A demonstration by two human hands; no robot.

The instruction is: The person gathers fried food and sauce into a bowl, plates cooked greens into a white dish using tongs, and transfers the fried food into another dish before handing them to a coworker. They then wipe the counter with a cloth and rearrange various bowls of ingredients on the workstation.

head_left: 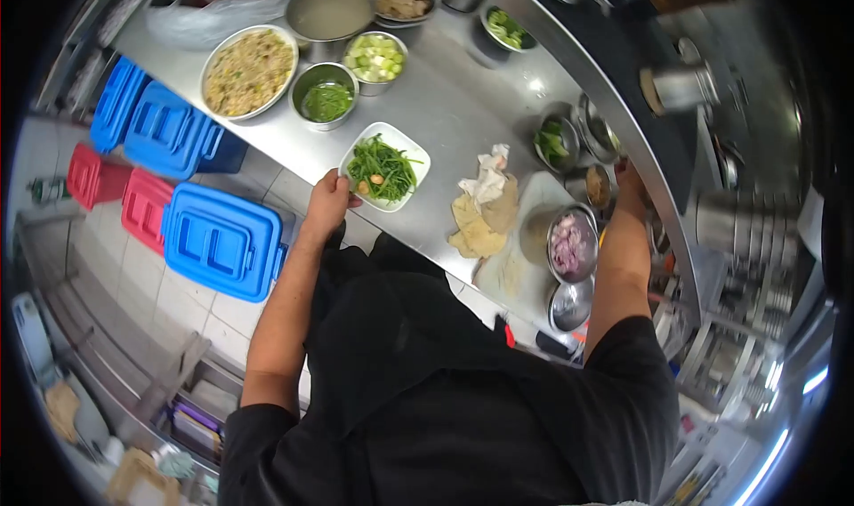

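My left hand grips the edge of a square white plate at the front of the steel counter. On it lie cooked leafy greens with a few pale brown pieces. My right hand reaches under the raised shelf at the right, beside a small metal container with something brown inside. Its fingers are mostly hidden, so what it touches cannot be made out. Closer to me, below that arm, is a metal bowl of chopped purple onion.
Crumpled cloths lie by a white cutting board. At the back left stand a bowl of fried rice, a pot of cloudy liquid and a bowl of cut green vegetables. Blue lidded bins sit on the floor.
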